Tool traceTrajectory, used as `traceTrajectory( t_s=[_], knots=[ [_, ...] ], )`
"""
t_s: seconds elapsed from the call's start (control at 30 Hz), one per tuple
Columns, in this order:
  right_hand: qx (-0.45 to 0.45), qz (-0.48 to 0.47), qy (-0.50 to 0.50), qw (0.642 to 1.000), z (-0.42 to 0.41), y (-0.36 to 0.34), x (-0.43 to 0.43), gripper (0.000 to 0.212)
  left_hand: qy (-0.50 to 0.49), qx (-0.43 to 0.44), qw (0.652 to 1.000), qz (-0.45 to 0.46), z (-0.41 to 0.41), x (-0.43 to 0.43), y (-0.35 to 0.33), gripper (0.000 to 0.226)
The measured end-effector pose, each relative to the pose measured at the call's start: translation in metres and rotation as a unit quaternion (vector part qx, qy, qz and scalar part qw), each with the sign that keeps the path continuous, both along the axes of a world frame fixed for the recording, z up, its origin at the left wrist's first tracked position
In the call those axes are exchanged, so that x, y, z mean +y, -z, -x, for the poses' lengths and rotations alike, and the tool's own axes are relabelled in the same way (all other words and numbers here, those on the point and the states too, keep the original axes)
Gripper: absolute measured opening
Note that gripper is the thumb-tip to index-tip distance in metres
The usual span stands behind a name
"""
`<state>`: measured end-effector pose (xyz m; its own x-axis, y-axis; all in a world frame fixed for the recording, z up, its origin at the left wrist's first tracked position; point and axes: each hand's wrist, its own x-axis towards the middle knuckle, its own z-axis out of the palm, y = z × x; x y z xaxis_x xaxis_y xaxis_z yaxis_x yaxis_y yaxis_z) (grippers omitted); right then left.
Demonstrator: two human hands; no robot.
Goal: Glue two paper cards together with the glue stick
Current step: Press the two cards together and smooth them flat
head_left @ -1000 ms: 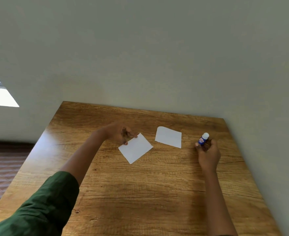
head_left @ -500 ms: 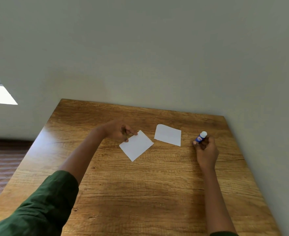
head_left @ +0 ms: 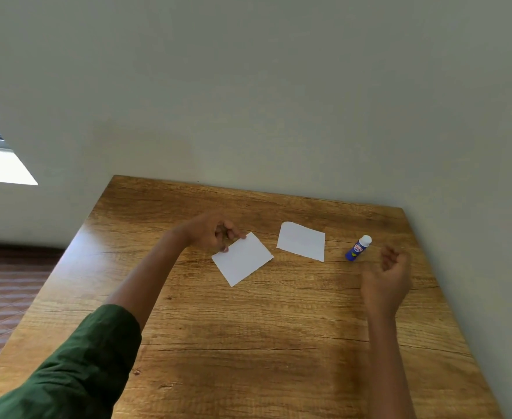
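Two white paper cards lie flat on the wooden table [head_left: 248, 343]. My left hand [head_left: 215, 232] pinches the far left edge of the left card [head_left: 242, 260] with thumb and fingertips. The right card [head_left: 301, 244] lies apart from it, untouched. A small blue glue stick [head_left: 358, 249] with a white cap stands on the table to the right of that card. My right hand [head_left: 387, 276] hovers just right of and nearer than the glue stick, fingers loosely curled, holding nothing.
The table's far edge and right edge run along a pale wall [head_left: 278, 101]. Past the left table edge is a brown patterned floor [head_left: 4, 297]. A green sleeve [head_left: 76, 367] covers my left forearm.
My right hand has let go of the glue stick and drawn back toward me and to the right; the stick now stands alone. My left hand stays at the left card's edge.
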<state>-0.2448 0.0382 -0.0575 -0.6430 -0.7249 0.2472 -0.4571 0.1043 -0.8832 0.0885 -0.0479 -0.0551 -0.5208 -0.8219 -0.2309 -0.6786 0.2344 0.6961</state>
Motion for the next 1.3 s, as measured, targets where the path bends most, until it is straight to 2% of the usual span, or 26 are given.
traceTrajectory(
  t_s=[0.1, 0.17, 0.23, 0.33, 0.4, 0.47, 0.57, 0.7, 0.8, 0.9, 1.03, 1.13, 1.2, 1.3],
  knots=[
    [0.082, 0.110, 0.029, 0.990, -0.022, -0.027, 0.015, 0.036, -0.006, 0.002, 1.000, -0.003, 0.000, 0.000, 0.001, 0.047],
    [0.091, 0.137, -0.034, 0.986, -0.046, -0.035, 0.020, 0.026, -0.007, 0.008, 1.000, -0.004, 0.000, -0.001, 0.001, 0.046],
    [0.052, 0.074, -0.145, 0.985, -0.074, -0.031, 0.017, 0.025, -0.010, 0.018, 1.000, -0.001, 0.001, 0.000, 0.001, 0.046],
    [0.021, -0.103, -0.295, 0.950, -0.104, -0.011, -0.001, 0.035, -0.015, 0.032, 0.999, 0.003, 0.004, 0.002, -0.001, 0.046],
    [-0.025, -0.174, -0.347, 0.921, -0.114, -0.003, -0.017, 0.051, -0.016, 0.038, 0.999, 0.009, 0.005, 0.004, -0.002, 0.046],
    [-0.048, -0.204, -0.373, 0.904, -0.120, -0.004, -0.031, 0.063, -0.014, 0.044, 0.999, 0.017, 0.006, 0.006, -0.004, 0.046],
    [-0.046, -0.197, -0.381, 0.902, -0.127, -0.007, -0.045, 0.067, -0.011, 0.073, 0.997, 0.012, 0.007, 0.008, -0.007, 0.047],
    [-0.063, -0.183, -0.363, 0.911, -0.128, -0.002, -0.049, 0.060, -0.032, 0.141, 0.990, 0.000, 0.008, 0.012, -0.008, 0.043],
    [-0.080, -0.185, -0.353, 0.914, -0.126, 0.002, -0.049, 0.059, -0.094, 0.245, 0.965, -0.019, 0.008, 0.016, -0.005, 0.041],
    [-0.094, -0.173, -0.342, 0.919, -0.124, 0.004, -0.048, 0.057, -0.136, 0.298, 0.944, -0.030, 0.009, 0.020, -0.005, 0.041],
    [-0.190, -0.138, -0.297, 0.926, -0.119, 0.004, -0.048, 0.048, -0.200, 0.358, 0.910, -0.061, 0.009, 0.024, 0.004, 0.052],
    [-0.243, -0.124, -0.279, 0.921, -0.114, 0.004, -0.051, 0.045, -0.256, 0.412, 0.867, -0.117, 0.017, 0.029, 0.012, 0.066],
    [-0.257, -0.119, -0.284, 0.916, -0.113, 0.002, -0.052, 0.043, -0.290, 0.436, 0.839, -0.149, 0.024, 0.034, 0.015, 0.055],
    [-0.252, -0.125, -0.299, 0.912, -0.113, 0.002, -0.051, 0.039, -0.312, 0.421, 0.835, -0.171, 0.035, 0.040, 0.020, 0.037]
  ],
)
